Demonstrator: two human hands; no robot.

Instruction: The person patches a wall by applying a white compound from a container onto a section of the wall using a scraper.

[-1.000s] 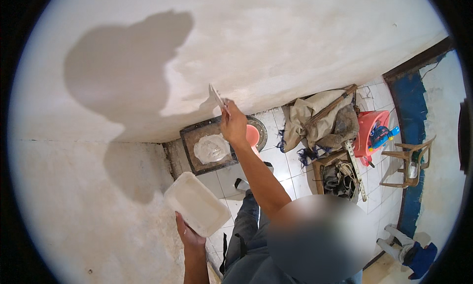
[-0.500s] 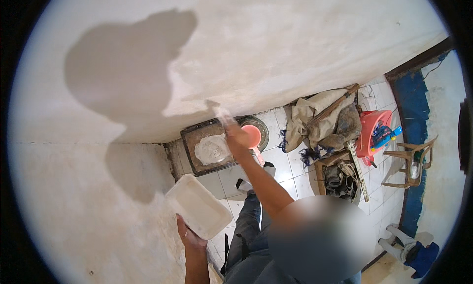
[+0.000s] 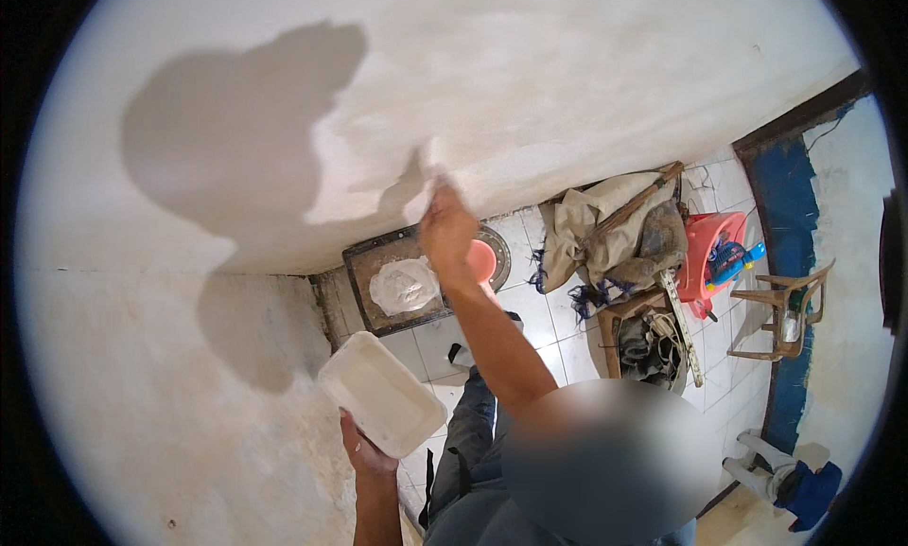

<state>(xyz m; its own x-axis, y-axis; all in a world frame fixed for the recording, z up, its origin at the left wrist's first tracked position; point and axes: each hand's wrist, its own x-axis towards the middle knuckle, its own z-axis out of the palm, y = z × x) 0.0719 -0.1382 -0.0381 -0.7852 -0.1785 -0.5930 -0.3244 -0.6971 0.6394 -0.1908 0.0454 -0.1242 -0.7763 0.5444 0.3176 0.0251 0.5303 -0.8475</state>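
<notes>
L hand [image 3: 372,454] w/ tray [image 3: 383,395], R hand [image 3: 447,232] w/ blurred tool [image 3: 434,158]

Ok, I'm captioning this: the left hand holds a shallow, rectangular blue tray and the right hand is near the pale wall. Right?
The colour is wrong: the head view shows the left hand holding a shallow, rectangular off-white tray; the right hand is near the pale wall.

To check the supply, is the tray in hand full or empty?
Not full: the tray shows its inner walls; whether a thin layer covers the bottom, I cannot tell.
</notes>
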